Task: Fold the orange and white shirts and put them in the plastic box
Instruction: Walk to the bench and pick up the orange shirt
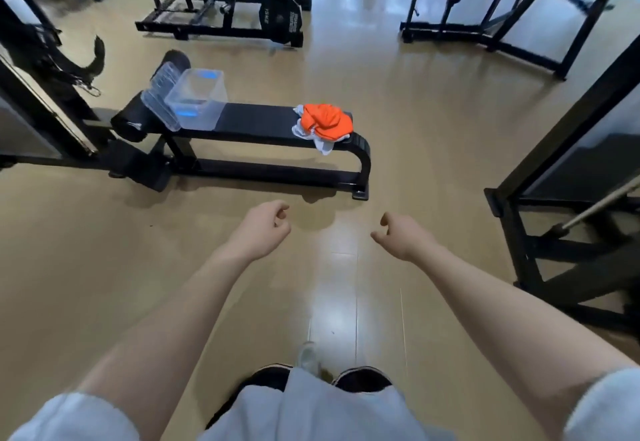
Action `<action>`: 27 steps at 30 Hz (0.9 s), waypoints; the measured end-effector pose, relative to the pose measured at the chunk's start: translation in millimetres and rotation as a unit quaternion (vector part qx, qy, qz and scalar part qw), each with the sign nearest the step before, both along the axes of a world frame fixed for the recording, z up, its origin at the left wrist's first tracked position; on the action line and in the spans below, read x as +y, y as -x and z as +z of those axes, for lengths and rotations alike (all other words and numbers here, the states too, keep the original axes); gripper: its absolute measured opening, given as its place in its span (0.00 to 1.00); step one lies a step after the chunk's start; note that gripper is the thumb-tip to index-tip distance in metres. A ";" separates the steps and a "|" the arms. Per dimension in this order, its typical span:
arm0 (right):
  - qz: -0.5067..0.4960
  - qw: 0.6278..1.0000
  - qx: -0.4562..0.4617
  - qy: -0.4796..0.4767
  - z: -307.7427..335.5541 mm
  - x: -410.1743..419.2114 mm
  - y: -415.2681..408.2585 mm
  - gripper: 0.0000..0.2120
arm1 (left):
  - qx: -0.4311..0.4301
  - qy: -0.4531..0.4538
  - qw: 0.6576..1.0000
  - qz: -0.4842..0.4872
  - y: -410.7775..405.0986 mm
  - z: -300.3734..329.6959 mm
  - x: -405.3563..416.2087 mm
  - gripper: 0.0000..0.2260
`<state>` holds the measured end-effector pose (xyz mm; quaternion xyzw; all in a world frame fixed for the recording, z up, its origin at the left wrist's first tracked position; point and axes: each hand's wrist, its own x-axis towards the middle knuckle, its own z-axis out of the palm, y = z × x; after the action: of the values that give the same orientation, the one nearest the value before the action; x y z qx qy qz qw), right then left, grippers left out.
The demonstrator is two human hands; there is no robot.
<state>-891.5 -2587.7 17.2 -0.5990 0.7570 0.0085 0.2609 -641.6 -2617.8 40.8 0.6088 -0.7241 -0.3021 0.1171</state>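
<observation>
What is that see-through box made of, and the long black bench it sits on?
The box looks like clear, glossy plastic: the bench shows through its walls. The bench top seems to be matte black padding, perhaps vinyl; its curved legs look like painted metal.

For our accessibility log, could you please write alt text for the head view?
A crumpled orange shirt on a white shirt lies at one end of a black bench, an open plastic box at the other; both hands, left hand and right hand, hang empty.
</observation>
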 end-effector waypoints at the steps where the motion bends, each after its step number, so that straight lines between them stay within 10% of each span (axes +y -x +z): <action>1: -0.006 1.000 -0.006 0.002 4.9 -27.5 3.7 0.21 | -0.005 0.000 1.000 -0.004 3.1 4.3 -30.3 0.18; 27: 0.131 0.987 0.004 -0.090 -39.2 -679.7 86.8 0.16 | 0.047 -0.130 0.989 0.049 101.7 -34.3 -639.1 0.16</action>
<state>-978.2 -3267.4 -21.9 -0.6669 0.6691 0.1133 0.3078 -743.3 -3257.0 6.5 0.6388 -0.6419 -0.4155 0.0855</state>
